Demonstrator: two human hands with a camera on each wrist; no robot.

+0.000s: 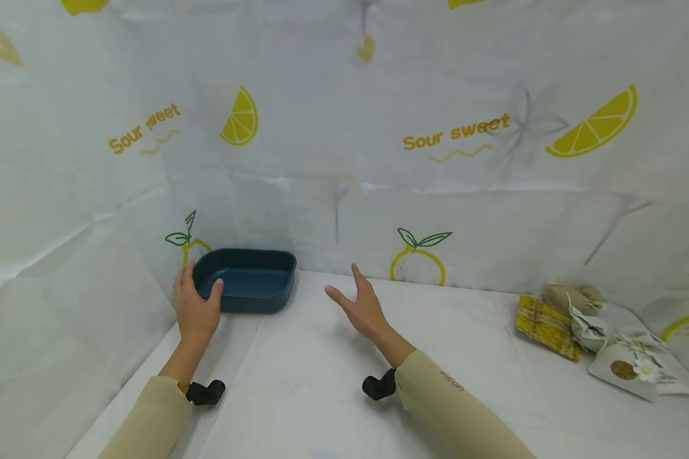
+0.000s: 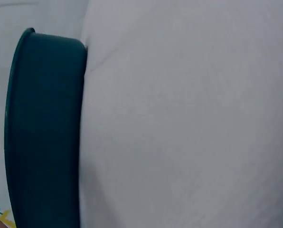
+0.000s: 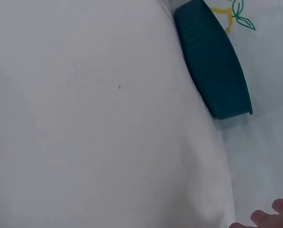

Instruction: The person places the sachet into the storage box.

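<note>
Left hand [image 1: 196,310] grips the near-left corner of the dark blue tray [image 1: 252,280]: thumb hooked over the rim into the tray, fingers wrapped round the outer wall. Looks like a hold for steadying or dragging it, not lifting, since the tray sits flat on the white tablecloth [image 1: 321,382], pushed back against the lemon-print backdrop [image 1: 379,159].

Right hand [image 1: 362,308] is open, fingers straight and spread, palm turned toward the tray, hovering just off the cloth. It touches nothing. The tray is to its left, a clear gap between them.

Left wrist view: only the tray's outer wall [image 2: 44,133] and cloth, no fingers visible. Right wrist view: the tray's side [image 3: 212,66] far off, fingertips [image 3: 279,211] barely at the bottom edge.

Tray interior looks empty as far as the head view shows.

Well to the right of the right hand, near the backdrop: a yellow woven pouch [image 1: 545,327] and a cluster of small drawstring bags [image 1: 603,331], one with a daisy tag. Untouched, well apart from both hands.
</note>
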